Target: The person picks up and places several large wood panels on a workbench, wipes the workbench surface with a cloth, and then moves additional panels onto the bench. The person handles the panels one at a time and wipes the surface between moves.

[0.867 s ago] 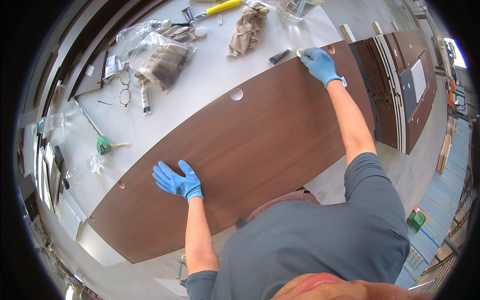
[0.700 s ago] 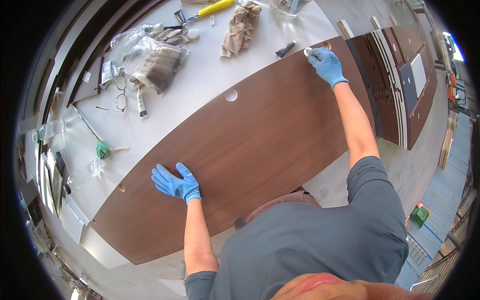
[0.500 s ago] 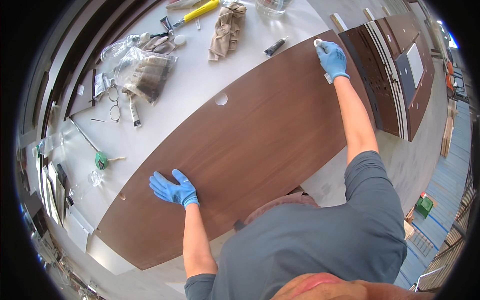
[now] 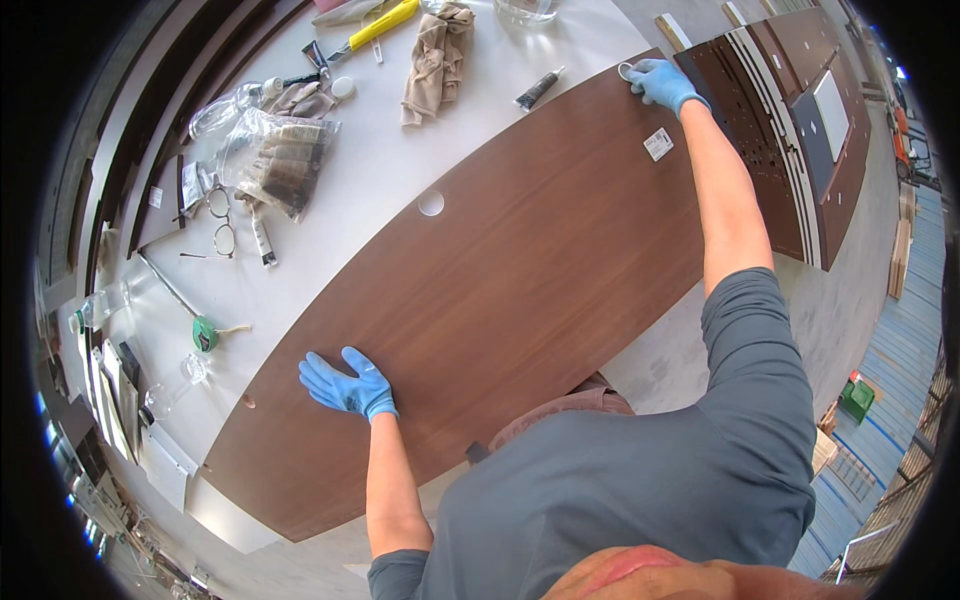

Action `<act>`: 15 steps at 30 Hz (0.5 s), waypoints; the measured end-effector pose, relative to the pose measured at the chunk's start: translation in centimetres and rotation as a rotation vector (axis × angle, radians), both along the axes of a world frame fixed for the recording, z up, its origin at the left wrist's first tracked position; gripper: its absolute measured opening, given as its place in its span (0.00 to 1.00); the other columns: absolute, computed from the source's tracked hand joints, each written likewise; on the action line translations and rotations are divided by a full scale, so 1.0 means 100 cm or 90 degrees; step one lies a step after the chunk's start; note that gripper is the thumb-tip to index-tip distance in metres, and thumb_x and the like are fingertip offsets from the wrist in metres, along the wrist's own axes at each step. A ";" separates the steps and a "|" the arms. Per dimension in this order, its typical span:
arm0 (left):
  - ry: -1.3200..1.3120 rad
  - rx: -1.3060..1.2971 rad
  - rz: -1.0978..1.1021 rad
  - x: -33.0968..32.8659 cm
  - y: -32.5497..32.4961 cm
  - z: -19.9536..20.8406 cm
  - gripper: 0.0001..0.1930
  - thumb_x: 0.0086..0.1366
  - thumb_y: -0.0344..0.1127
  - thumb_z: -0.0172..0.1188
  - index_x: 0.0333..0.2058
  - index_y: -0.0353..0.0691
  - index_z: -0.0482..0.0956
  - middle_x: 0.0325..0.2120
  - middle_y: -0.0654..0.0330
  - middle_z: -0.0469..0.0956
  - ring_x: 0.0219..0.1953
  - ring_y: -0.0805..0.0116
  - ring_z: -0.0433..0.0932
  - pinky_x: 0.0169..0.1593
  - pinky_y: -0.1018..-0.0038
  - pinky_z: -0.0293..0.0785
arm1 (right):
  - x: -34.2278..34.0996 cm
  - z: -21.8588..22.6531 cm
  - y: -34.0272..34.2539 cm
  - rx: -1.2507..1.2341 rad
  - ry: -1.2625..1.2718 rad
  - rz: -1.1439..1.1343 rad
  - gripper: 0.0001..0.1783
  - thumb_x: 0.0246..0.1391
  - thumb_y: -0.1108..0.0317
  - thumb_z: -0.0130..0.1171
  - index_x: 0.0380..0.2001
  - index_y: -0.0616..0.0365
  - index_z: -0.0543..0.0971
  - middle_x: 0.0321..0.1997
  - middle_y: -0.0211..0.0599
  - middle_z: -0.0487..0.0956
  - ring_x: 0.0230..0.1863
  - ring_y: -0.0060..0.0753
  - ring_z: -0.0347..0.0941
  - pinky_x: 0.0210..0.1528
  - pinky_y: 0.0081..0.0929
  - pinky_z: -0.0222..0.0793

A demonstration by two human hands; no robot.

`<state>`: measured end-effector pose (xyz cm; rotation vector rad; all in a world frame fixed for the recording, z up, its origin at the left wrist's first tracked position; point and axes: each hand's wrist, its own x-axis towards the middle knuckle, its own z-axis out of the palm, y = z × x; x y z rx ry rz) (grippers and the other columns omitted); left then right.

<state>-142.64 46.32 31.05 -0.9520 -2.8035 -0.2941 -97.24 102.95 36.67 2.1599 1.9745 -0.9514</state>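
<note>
A long dark brown wooden panel [image 4: 500, 270] with a curved far edge lies across the white work table [image 4: 330, 240]. My left hand [image 4: 345, 383], in a blue glove, rests flat on the panel's left part with its fingers spread. At the far right corner, my gloved right hand [image 4: 662, 82] bends its fingers together beside a round hole [image 4: 626, 72]. Whatever those fingers hold, if anything, is hidden. A white label [image 4: 658, 144] sits on the panel below that hand. Another round hole [image 4: 432, 203] shows near the middle of the curved edge.
Beyond the panel lie a small dark tube [image 4: 540, 90], a beige cloth [image 4: 438, 65], a yellow utility knife [image 4: 382, 25], a bag of brushes [image 4: 280, 160], glasses [image 4: 222, 222] and a green tape measure [image 4: 204, 334]. Stacked brown boards [image 4: 770, 140] stand at the right.
My right hand has moved slightly up at the corner, and the label below it now shows fully. The left hand keeps its place. The view has shifted a little.
</note>
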 end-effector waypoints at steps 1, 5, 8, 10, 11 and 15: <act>-0.006 0.002 -0.004 0.000 0.000 0.000 0.37 0.72 0.54 0.59 0.71 0.37 0.67 0.73 0.41 0.64 0.76 0.40 0.58 0.77 0.45 0.49 | 0.002 0.001 -0.002 0.034 -0.016 -0.028 0.19 0.63 0.49 0.65 0.44 0.54 0.86 0.32 0.28 0.85 0.27 0.21 0.75 0.39 0.29 0.73; -0.018 -0.004 -0.003 0.000 0.000 0.000 0.38 0.72 0.54 0.59 0.72 0.36 0.66 0.74 0.40 0.62 0.77 0.39 0.57 0.77 0.44 0.48 | 0.007 -0.012 0.002 0.004 0.057 -0.101 0.26 0.62 0.39 0.65 0.42 0.52 0.85 0.30 0.25 0.85 0.28 0.19 0.76 0.33 0.24 0.70; 0.003 -0.013 -0.004 0.000 0.000 0.000 0.36 0.73 0.54 0.59 0.71 0.36 0.67 0.72 0.41 0.64 0.76 0.39 0.59 0.76 0.46 0.50 | 0.010 -0.020 0.010 -0.118 0.344 -0.291 0.31 0.63 0.32 0.60 0.43 0.51 0.83 0.33 0.27 0.85 0.27 0.19 0.75 0.31 0.25 0.70; 0.002 -0.009 -0.009 0.000 0.000 0.000 0.36 0.73 0.53 0.59 0.71 0.36 0.67 0.72 0.40 0.65 0.76 0.39 0.59 0.76 0.46 0.49 | 0.012 -0.021 0.010 -0.099 0.217 -0.253 0.30 0.60 0.35 0.64 0.43 0.53 0.83 0.34 0.29 0.86 0.28 0.22 0.76 0.34 0.27 0.70; -0.008 -0.005 -0.012 0.000 0.000 0.000 0.37 0.73 0.54 0.59 0.71 0.36 0.66 0.73 0.40 0.63 0.76 0.39 0.58 0.77 0.45 0.48 | 0.012 -0.020 0.009 -0.043 0.083 -0.196 0.29 0.59 0.36 0.66 0.42 0.53 0.84 0.34 0.29 0.86 0.29 0.23 0.77 0.35 0.29 0.71; -0.025 -0.003 -0.014 0.000 0.001 0.001 0.37 0.73 0.53 0.59 0.72 0.36 0.65 0.74 0.40 0.62 0.77 0.39 0.57 0.77 0.44 0.47 | 0.004 -0.018 0.011 -0.016 -0.045 -0.172 0.27 0.56 0.39 0.72 0.36 0.54 0.82 0.31 0.24 0.83 0.28 0.22 0.71 0.33 0.30 0.66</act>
